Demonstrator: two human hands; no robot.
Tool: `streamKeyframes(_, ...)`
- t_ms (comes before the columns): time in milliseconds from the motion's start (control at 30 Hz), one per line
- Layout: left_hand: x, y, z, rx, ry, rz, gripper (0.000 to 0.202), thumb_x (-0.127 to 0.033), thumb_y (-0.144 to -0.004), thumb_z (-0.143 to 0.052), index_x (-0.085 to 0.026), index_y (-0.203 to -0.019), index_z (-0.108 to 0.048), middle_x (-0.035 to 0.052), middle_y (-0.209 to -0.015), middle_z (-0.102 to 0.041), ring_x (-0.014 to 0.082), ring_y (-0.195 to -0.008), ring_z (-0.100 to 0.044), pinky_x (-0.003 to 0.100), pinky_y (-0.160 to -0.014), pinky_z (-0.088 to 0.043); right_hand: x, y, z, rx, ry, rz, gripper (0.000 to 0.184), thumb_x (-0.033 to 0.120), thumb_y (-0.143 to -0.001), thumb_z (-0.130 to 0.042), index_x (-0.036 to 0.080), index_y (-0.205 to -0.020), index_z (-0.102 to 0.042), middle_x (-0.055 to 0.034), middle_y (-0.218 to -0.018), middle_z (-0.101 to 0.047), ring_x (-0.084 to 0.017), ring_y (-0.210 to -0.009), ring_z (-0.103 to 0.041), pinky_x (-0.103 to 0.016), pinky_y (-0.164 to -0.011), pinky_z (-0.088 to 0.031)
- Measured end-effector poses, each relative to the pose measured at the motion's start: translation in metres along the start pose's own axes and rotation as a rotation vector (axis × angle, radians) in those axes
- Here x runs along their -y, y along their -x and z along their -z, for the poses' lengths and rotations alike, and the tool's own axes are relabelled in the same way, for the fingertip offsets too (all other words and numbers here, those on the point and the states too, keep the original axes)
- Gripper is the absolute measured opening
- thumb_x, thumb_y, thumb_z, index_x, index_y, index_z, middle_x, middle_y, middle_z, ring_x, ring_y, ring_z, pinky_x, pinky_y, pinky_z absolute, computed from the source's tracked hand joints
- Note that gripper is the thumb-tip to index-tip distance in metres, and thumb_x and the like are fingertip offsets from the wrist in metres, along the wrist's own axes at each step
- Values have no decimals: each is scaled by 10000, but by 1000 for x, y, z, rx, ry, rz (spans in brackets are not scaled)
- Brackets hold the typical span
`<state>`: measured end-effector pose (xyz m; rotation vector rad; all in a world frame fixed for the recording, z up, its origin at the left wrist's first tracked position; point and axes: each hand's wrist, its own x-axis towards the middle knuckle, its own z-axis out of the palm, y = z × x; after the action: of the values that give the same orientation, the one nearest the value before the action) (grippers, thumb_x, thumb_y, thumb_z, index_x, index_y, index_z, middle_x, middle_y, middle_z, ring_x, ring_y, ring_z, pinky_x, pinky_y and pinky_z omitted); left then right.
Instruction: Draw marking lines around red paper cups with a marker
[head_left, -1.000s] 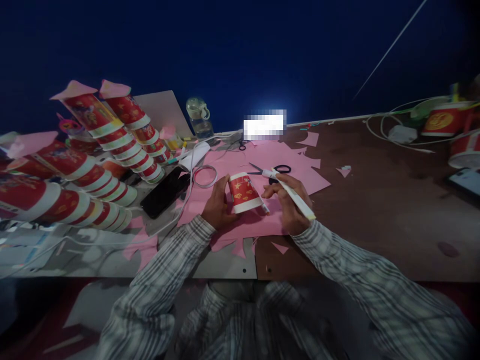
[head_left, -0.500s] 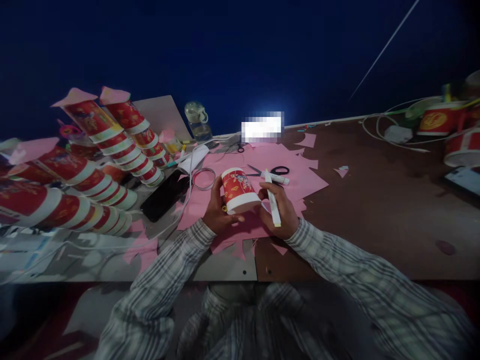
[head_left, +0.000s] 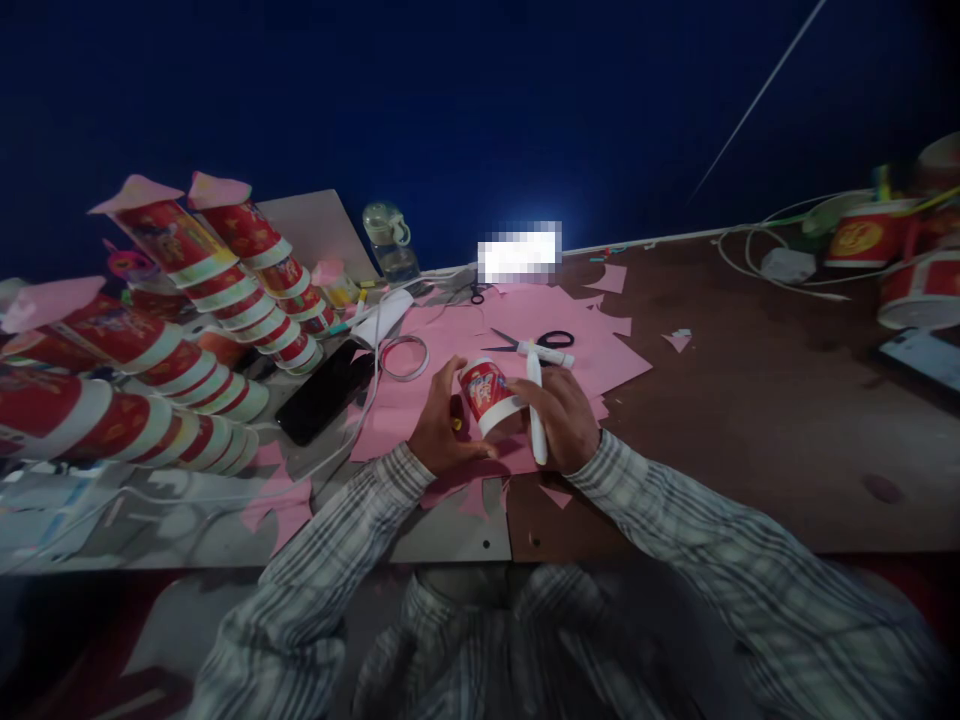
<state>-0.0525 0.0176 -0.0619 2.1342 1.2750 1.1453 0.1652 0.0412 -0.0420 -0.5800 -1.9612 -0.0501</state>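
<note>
My left hand (head_left: 436,425) wraps its fingers round a red and white paper cup (head_left: 491,395), which is upside down and tilted over a pink paper sheet (head_left: 570,335). My right hand (head_left: 566,415) is closed round a white marker-like stick (head_left: 535,410) and also touches the cup's right side. Black-handled scissors (head_left: 536,340) lie on the pink paper just beyond my hands, with another white stick (head_left: 551,353) beside them.
Long stacks of red paper cups (head_left: 225,270) topped with pink paper lie at the left. A black phone (head_left: 319,392), a tape ring (head_left: 405,357), white cables and a water bottle (head_left: 388,240) sit nearby. More red cups (head_left: 862,235) and a cable stand at the far right of the brown table (head_left: 787,420).
The cup was lifted off the paper and is now lower and tipped between both hands. The stick in my right hand swung from pointing right to nearly upright against the cup.
</note>
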Motion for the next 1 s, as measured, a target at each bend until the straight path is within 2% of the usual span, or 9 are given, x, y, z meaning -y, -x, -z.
streamKeyframes(133, -2, 0, -4, 16, 18, 21, 1289, -762, -606, -775, -142, -1570, -186, 243, -1399, -467, 376, -1224, -571, 509, -955, -557, 6, -2, -1, 77, -3, 94, 459, 104, -937, -478, 268, -1365, -516, -30, -769, -572, -226, -725, -569, -403, -706, -521)
streamKeyframes(233, 1, 1, -7, -6, -16, 34, 1217, -751, -681, -731, -136, -1570, -171, 225, -1359, -476, 366, -1226, -566, 512, -955, -563, 10, 0, -2, 95, -82, 52, 446, 143, -928, -531, 260, -1358, -507, -39, -807, -604, -223, -738, -586, -392, -691, -535)
streamKeyframes(333, 1, 1, -8, -68, -64, 4, 1151, -717, -733, -709, -149, -1570, -160, 218, -1336, -473, 368, -1211, -566, 533, -928, -575, 12, 2, -4, 32, -212, -147, 482, 249, -928, -582, 239, -1393, -455, -61, -888, -640, -226, -773, -625, -408, -712, -564)
streamKeyframes(467, -3, 0, -8, -118, -174, -51, 1063, -662, -779, -700, -146, -1554, -188, 219, -1363, -464, 388, -1280, -517, 560, -1008, -531, 7, 3, -4, -105, -447, -456, 395, 341, -997, -500, 238, -1375, -449, -28, -848, -635, -198, -775, -646, -429, -797, -585)
streamKeyframes(567, -6, 0, -8, -128, -202, -39, 1032, -657, -790, -689, -141, -1543, -209, 216, -1378, -456, 371, -1302, -511, 558, -1067, -495, 1, 3, -4, -149, -590, -566, 344, 350, -1018, -460, 225, -1338, -470, -17, -825, -636, -184, -769, -644, -437, -828, -579)
streamKeyframes(633, -5, 0, -7, -133, -177, -32, 1026, -672, -788, -678, -145, -1541, -223, 222, -1378, -453, 378, -1298, -513, 569, -1058, -504, 0, 2, -3, -126, -591, -559, 373, 329, -990, -515, 229, -1346, -465, -25, -865, -635, -193, -815, -648, -444, -844, -571)
streamKeyframes(733, -1, 0, -6, -130, -128, -36, 1037, -678, -779, -679, -142, -1545, -229, 233, -1388, -444, 405, -1292, -508, 586, -1025, -525, 3, 1, -1, -41, -484, -459, 490, 273, -919, -605, 224, -1381, -448, -43, -923, -617, -216, -868, -642, -468, -882, -555)
streamKeyframes(867, 6, 1, -4, -114, -117, -49, 1045, -656, -787, -685, -154, -1558, -190, 229, -1415, -428, 405, -1314, -491, 571, -1014, -532, 10, -1, -1, 39, -341, -318, 525, 202, -888, -593, 209, -1391, -441, -54, -929, -607, -217, -829, -638, -445, -849, -568)
streamKeyframes(1000, 10, 2, -3, -90, -119, -40, 1089, -666, -773, -693, -145, -1561, -150, 242, -1454, -401, 393, -1332, -484, 544, -1015, -530, 10, -1, -3, 86, -298, -265, 554, 150, -862, -568, 204, -1395, -423, -66, -951, -607, -225, -866, -642, -439, -848, -575)
